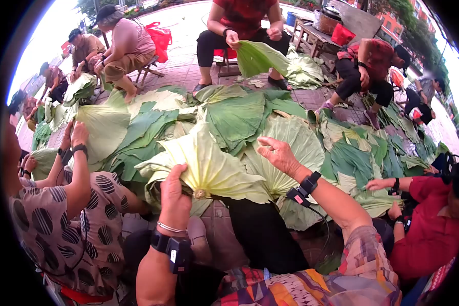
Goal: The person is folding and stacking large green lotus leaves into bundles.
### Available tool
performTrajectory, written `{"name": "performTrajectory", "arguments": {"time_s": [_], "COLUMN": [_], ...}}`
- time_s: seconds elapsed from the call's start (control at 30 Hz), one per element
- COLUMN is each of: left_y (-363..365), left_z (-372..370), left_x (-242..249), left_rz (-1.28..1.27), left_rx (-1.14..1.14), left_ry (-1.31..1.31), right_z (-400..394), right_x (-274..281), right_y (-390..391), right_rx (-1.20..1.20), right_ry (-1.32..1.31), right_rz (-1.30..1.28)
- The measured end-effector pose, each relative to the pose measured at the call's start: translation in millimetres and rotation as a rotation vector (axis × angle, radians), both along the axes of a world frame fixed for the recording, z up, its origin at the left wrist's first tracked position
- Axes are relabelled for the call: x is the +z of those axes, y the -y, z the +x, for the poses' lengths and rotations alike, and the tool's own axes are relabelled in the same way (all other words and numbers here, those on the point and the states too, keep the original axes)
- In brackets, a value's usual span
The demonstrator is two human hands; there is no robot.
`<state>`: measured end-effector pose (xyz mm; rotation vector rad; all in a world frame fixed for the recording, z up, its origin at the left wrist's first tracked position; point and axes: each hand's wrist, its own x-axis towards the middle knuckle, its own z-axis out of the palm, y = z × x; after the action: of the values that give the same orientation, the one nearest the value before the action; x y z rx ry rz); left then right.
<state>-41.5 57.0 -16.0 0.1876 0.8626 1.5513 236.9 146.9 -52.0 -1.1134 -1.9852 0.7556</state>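
A pale yellow-green leaf with ribs fanning out from a brown stem stub is in my left hand, its edge between thumb and fingers. My right hand is raised to the right of that leaf, over a large light green leaf; its fingers are curled apart and nothing shows in them. Dark green leaves lie in a heap just beyond both hands. Black bands with small boxes are on both my wrists.
Close on the left, a person in a spotted top holds a big leaf. A person in red reaches into the pile at right. Opposite, a seated person holds a green leaf. Wooden table at the back.
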Motion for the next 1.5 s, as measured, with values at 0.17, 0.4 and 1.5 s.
{"name": "performTrajectory", "arguments": {"time_s": [0.17,0.4,1.5], "left_y": [4.7,6.2,2.5], "left_z": [-16.0,-22.1,6.5], "left_x": [12.4,13.0,-9.3], "left_rz": [-0.031,-0.056,-0.081], "left_rx": [0.075,0.063,-0.008], "left_ry": [-0.108,-0.110,-0.026], "right_z": [89.7,92.4,141.9], "right_x": [-132.2,-224.2,-68.9], "right_y": [-3.9,46.7,-99.9], "right_rx": [-0.279,-0.225,-0.585], "right_ry": [0.500,0.848,-0.194], "right_rz": [-0.114,-0.351,-0.324]}}
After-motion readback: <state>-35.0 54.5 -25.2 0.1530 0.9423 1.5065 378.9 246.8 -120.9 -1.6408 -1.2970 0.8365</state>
